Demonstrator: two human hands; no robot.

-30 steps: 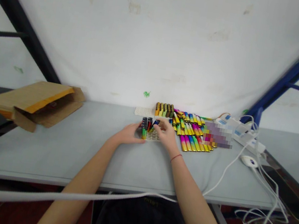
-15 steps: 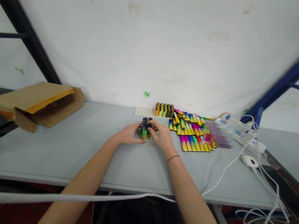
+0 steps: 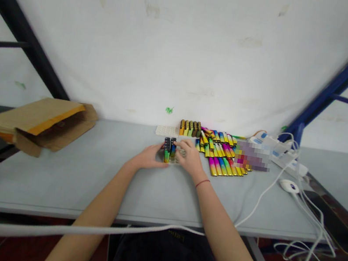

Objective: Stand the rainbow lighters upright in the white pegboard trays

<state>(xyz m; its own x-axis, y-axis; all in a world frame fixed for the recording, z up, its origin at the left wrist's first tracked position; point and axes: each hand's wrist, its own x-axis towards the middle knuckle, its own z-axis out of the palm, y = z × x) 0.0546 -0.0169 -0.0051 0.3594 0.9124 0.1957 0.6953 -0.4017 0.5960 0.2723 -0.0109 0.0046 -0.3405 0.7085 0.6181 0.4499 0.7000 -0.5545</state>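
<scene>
Small lighters (image 3: 166, 152) with black tops and shiny coloured bodies stand upright in two short rows in a pale holed tray (image 3: 173, 161). My left hand (image 3: 149, 156) curls round the left side of this group, with its thumb along the front edge. On the right, my right hand (image 3: 190, 157) has its bent thumb and index finger at a blue-bodied lighter (image 3: 173, 150) in the second row. The hand hides part of the tray behind it. To the right lie several rows of metallic rainbow-coloured tubes (image 3: 226, 167), flat on the table.
Behind my hands are a white holed tray (image 3: 166, 131) and an upright block of gold-and-dark tubes (image 3: 190, 129). A torn cardboard box (image 3: 42, 119) lies left. A power strip (image 3: 280, 155), a white mouse-like device (image 3: 289, 186) and loose cables lie right. A white cable (image 3: 77, 230) crosses in front.
My right hand's fingers have shifted slightly right, showing more of the blue lighter in the second row. My left hand stays at the tray. The view has shifted a little.
</scene>
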